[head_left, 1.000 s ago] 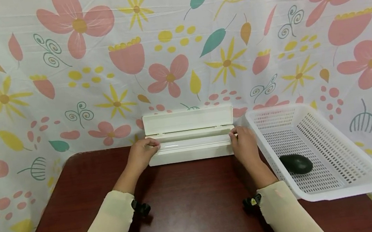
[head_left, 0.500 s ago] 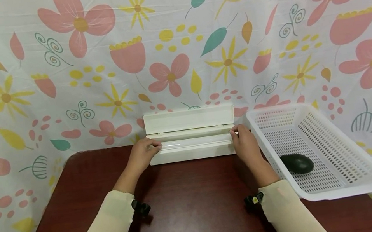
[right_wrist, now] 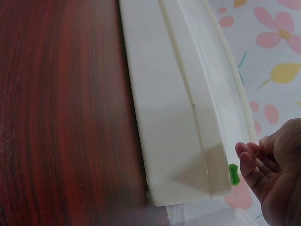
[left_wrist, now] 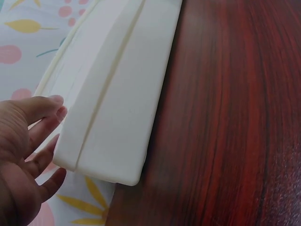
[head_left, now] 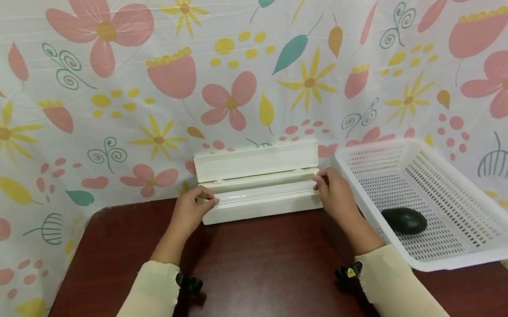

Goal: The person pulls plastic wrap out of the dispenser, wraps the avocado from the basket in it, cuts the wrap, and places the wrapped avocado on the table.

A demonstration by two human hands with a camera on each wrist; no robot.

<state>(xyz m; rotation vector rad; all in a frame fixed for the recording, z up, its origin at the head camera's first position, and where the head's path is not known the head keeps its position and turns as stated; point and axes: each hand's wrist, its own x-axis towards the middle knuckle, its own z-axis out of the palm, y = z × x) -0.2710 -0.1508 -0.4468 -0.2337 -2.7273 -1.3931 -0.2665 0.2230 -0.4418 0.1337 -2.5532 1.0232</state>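
Note:
A long white cling film dispenser lies at the table's back edge, its lid raised against the curtain. Clear, glinting cling film stretches along its inside. My left hand is at the dispenser's left end, thumb and index finger pinching the film's edge; in the left wrist view the other fingers of this hand are loosely bent. At the opposite end my right hand pinches with thumb and fingertips. A small green piece shows beside the dispenser's end in the right wrist view, near those fingers.
To the right, a white perforated plastic basket holds a dark green avocado. It stands close to my right forearm and overhangs the table's right edge. The dark red-brown wooden table reaches back to a flower-printed curtain.

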